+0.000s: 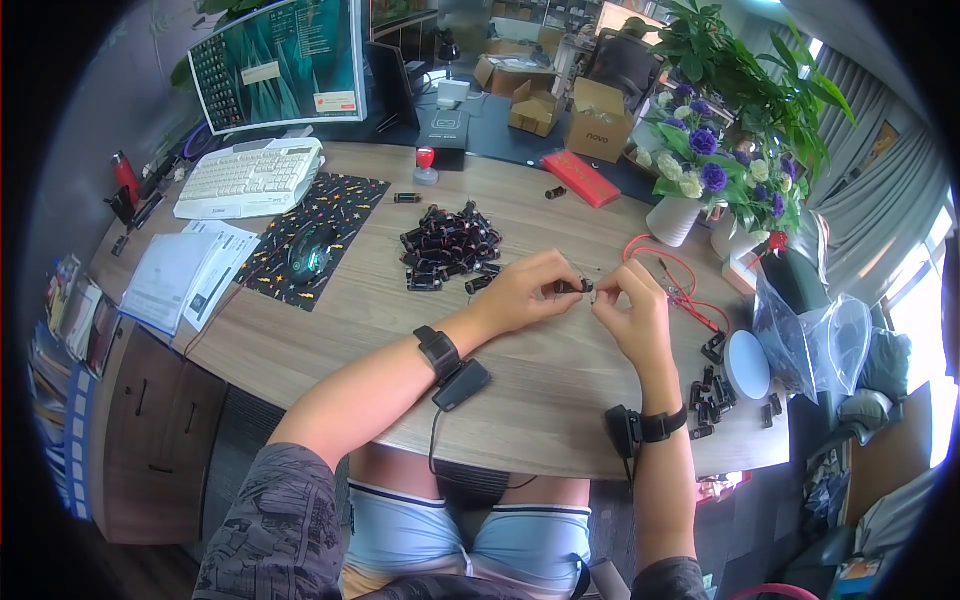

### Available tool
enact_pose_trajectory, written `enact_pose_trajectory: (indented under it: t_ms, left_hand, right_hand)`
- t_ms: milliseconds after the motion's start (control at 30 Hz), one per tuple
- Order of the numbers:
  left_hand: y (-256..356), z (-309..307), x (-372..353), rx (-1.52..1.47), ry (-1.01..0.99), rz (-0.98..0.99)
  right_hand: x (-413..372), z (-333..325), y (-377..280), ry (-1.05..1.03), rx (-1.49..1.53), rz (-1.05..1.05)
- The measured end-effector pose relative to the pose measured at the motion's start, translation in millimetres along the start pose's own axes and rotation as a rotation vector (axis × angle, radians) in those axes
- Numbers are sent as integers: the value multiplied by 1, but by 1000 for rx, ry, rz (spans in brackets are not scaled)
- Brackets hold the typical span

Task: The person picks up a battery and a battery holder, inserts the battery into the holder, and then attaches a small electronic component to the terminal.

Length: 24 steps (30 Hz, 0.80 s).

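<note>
Left hand [537, 288] pinches a black cylindrical part [568, 287], so hold it steady, can't tell if right hand [634, 303] grips anything tbh.

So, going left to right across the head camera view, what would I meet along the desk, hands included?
White paper sheets, black computer mouse, large heap of small black cylindrical parts, left hand, right hand, pale blue round disc.

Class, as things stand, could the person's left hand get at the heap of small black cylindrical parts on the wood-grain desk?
Probably yes: the bare left hand is close beside the heap of small black cylindrical parts, with nothing seen blocking the way, though it pinches one similar black part.
</note>
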State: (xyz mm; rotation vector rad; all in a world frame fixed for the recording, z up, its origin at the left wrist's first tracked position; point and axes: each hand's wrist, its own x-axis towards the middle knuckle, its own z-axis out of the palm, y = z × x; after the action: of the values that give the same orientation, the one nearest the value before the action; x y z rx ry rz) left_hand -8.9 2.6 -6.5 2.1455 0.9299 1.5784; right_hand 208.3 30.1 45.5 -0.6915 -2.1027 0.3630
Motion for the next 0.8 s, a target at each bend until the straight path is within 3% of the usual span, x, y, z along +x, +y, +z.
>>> enact_pose_trajectory:
  t_ms: [800]
  left_hand:
    - [1, -1, 0, -13, 5, -19]
  right_hand:
    - [1, 2, 6, 18, 51, 4]
